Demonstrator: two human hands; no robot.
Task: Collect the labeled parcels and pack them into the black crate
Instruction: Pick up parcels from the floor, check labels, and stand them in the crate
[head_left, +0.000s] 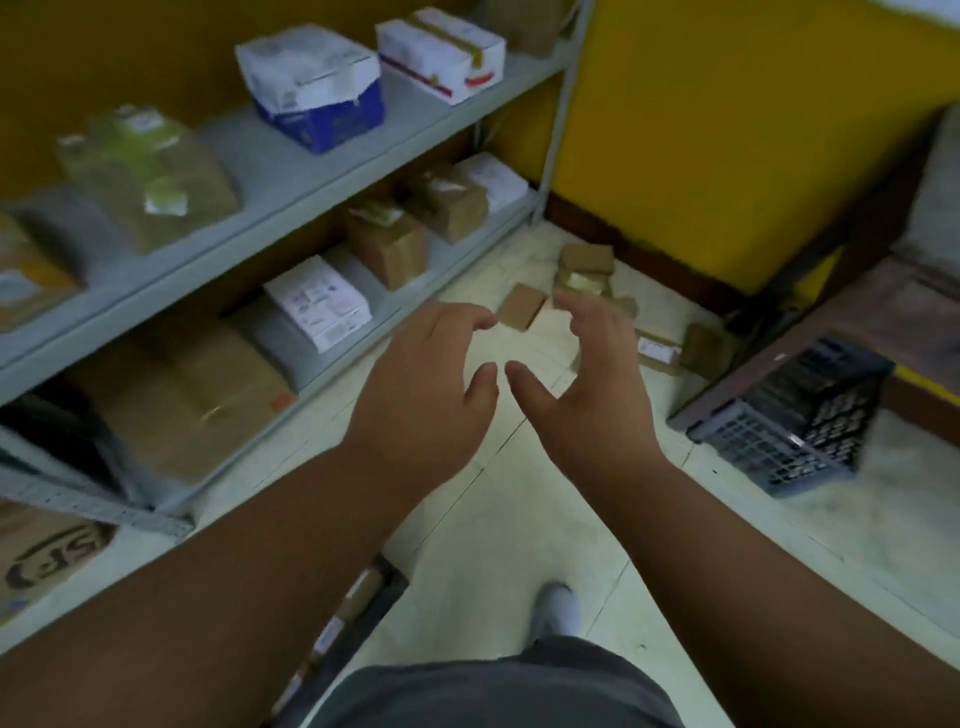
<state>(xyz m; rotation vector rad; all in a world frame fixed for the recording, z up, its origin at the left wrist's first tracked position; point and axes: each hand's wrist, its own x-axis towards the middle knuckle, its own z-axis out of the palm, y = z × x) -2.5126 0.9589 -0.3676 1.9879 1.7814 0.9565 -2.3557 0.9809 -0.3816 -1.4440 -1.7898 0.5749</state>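
Observation:
My left hand (426, 395) and my right hand (587, 384) are stretched out side by side over the floor, fingers loosely curved, holding nothing. Beyond them several small brown parcels (587, 265) lie on the floor in the corner, one flat parcel (521, 305) just past my fingertips and a labeled one (658, 351) to the right. The black crate (795, 415) lies tilted on the floor at the right. Part of another dark crate with parcels (353, 613) shows between my arms, low in the view.
A grey metal shelf (291, 208) on the left carries cardboard boxes (387, 244), white labeled parcels (319, 301) and bags. A yellow wall (727, 130) closes the corner. A brown wooden bench (857, 322) stands at the right above the crate. My shoe (556, 608) is on the tiled floor.

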